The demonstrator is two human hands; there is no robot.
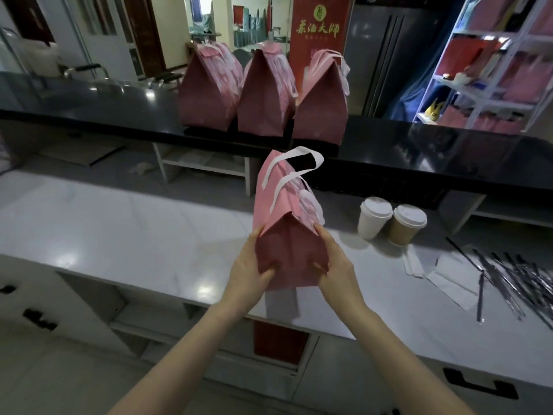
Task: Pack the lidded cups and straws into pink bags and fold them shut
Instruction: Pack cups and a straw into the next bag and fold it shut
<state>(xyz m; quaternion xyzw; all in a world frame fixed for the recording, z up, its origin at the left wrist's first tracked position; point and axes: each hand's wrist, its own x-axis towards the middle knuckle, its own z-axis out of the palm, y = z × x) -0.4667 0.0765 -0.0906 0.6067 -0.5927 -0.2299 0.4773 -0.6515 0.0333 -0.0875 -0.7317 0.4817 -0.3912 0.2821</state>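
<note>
A pink paper bag (287, 235) with white ribbon handles is held up above the white counter, its top folded over. My left hand (250, 263) grips its left lower side and my right hand (335, 262) grips its right lower side, thumbs on the near face. Three folded pink bags (263, 94) stand in a row on the black upper ledge behind it. To the right on the counter stand a white lidded cup (374, 218) and a brown lidded cup (407, 224). Several wrapped straws (514, 280) lie scattered at the far right.
White napkins or paper sleeves (443, 274) lie between the cups and the straws. The white counter (119, 229) stretches left. The black ledge (449, 157) runs across behind it. A shelf rack (490, 61) with pink and red bags stands at back right.
</note>
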